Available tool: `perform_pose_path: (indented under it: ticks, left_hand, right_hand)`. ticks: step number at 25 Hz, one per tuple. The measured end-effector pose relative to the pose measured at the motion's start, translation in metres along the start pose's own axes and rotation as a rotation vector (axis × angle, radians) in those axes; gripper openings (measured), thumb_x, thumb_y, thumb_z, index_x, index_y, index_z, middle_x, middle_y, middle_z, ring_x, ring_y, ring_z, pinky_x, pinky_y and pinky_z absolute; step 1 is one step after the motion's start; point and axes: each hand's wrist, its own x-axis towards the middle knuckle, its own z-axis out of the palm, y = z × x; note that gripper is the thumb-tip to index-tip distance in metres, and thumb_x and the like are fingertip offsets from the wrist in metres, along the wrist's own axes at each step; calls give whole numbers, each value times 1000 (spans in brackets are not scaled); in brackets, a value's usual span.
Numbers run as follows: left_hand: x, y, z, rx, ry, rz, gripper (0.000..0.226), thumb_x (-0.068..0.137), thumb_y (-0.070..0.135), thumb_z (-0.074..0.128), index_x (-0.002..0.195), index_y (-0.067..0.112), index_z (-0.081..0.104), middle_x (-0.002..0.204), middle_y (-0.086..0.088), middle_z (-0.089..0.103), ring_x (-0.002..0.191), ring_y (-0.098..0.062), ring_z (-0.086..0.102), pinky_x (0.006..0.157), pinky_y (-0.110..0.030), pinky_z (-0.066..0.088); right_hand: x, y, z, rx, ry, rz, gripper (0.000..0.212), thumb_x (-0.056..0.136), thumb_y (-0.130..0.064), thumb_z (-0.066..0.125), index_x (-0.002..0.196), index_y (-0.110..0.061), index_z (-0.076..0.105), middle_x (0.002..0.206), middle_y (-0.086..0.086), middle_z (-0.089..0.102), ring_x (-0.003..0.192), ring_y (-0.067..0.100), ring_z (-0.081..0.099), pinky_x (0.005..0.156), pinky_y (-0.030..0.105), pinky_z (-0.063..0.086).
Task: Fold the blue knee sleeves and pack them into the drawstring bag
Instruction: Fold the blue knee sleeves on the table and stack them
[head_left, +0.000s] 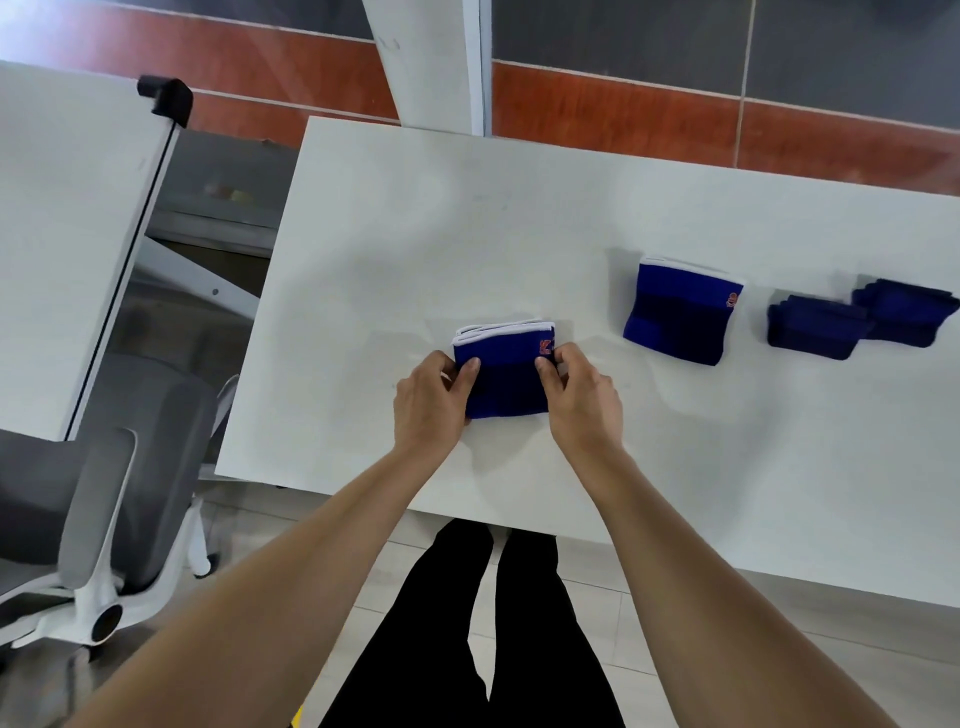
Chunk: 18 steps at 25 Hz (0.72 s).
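Observation:
A folded blue knee sleeve (506, 382) with white edging and a small orange logo lies on the white table (363, 249) in front of me. My left hand (431, 402) pinches its left edge and my right hand (582, 395) pinches its right edge. A second folded blue knee sleeve (680, 312) rests further right, untouched. Two dark navy folded pieces (815, 325) (904, 309) lie at the far right, slightly overlapping. I see no drawstring bag in view.
A grey and white office chair (104, 519) stands left of the table. Another white desk (67, 234) with a black clamp (166, 98) sits at the far left. A white pillar (431, 62) rises behind the table. My legs are under the near edge.

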Motion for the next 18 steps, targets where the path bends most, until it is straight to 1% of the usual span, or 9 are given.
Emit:
perform_pose_path:
  ticks: [2, 3, 5, 9, 12, 13, 15, 17, 18]
  left_hand:
    - [6, 1, 4, -15, 23, -50, 38, 100, 48, 51, 78, 17, 50, 69, 1, 66, 57, -13, 61, 61, -16, 43]
    - [9, 1, 6, -19, 27, -75, 40, 99, 50, 51, 77, 18, 50, 69, 0, 67, 57, -18, 64, 62, -23, 46]
    - [12, 4, 6, -19, 35, -143, 43, 96, 55, 52, 75, 17, 52, 69, -1, 68, 56, -21, 67, 59, -29, 47]
    - [14, 15, 4, 50, 60, -277, 47, 90, 61, 56, 89, 14, 57, 81, 0, 64, 75, -22, 58, 67, -35, 44]
    - [14, 12, -2, -145, 34, -322, 44, 88, 58, 61, 95, 14, 55, 89, -1, 62, 71, -26, 69, 66, -41, 60]
    - [13, 11, -5, -249, 10, -344, 42, 90, 55, 62, 97, 14, 56, 92, -2, 63, 67, -27, 72, 63, -40, 62]
    - [9, 9, -12, -394, -78, -366, 36, 93, 46, 65, 103, 12, 58, 96, -2, 66, 63, -24, 75, 59, -33, 63]
    - [5, 6, -16, -403, -166, -358, 31, 93, 36, 69, 109, 10, 61, 98, -3, 71, 63, -18, 76, 65, -28, 63]
    - [6, 4, -17, -405, -188, -372, 29, 92, 31, 71, 109, 8, 64, 98, -4, 74, 63, -17, 76, 71, -30, 63]
  right_hand:
    - [5, -5, 5, -21, 8, 49, 27, 104, -45, 46, 102, -20, 56, 88, 1, 70, 83, 29, 63, 75, 46, 53]
    - [8, -8, 6, -40, 8, 77, 29, 104, -45, 46, 104, -19, 57, 91, 2, 70, 86, 29, 64, 79, 46, 52]
    - [12, -13, 6, -72, 5, 148, 33, 103, -48, 47, 103, -16, 57, 92, 3, 69, 88, 29, 63, 85, 45, 50]
    - [8, -20, 6, -80, 79, 293, 43, 95, -57, 54, 101, -14, 51, 90, 1, 61, 85, 26, 58, 82, 43, 49]
    - [-4, -24, 9, -62, 105, 273, 43, 98, -55, 49, 108, -13, 53, 101, 3, 55, 88, 25, 54, 78, 38, 44]
    - [-8, -25, 11, 1, 107, 261, 40, 100, -52, 47, 109, -14, 54, 103, 3, 54, 89, 23, 53, 78, 36, 42]
    - [-14, -24, 13, 165, 94, 263, 30, 102, -43, 48, 113, -17, 56, 107, 2, 58, 93, 20, 56, 80, 35, 47]
    - [-16, -23, 14, 278, 69, 311, 22, 99, -36, 54, 113, -19, 57, 108, 1, 62, 96, 18, 59, 82, 35, 51]
    - [-14, -24, 13, 320, 62, 352, 20, 98, -34, 57, 112, -20, 58, 106, 0, 64, 97, 18, 61, 82, 35, 53]
